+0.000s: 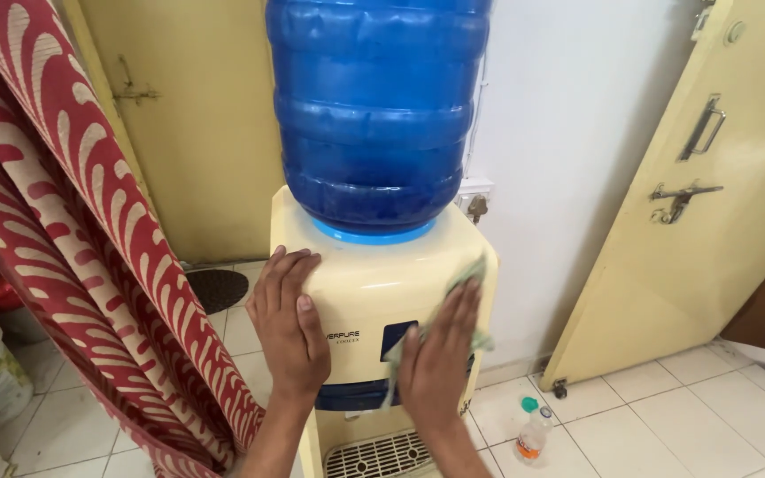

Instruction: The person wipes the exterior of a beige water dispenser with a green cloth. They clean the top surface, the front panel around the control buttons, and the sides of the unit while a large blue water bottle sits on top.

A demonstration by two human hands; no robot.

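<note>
On the dispenser (360, 296) front under the blue bottle (374, 106), I press my right hand (440, 354) flat, fingers released, on a green cloth (471, 279), left hand (287, 314) braced open on the corner

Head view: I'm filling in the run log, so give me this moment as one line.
left hand: flat on water dispenser, bracing | right hand: presses green cloth to dispenser front | blue jug on top | small bottle on floor
</note>
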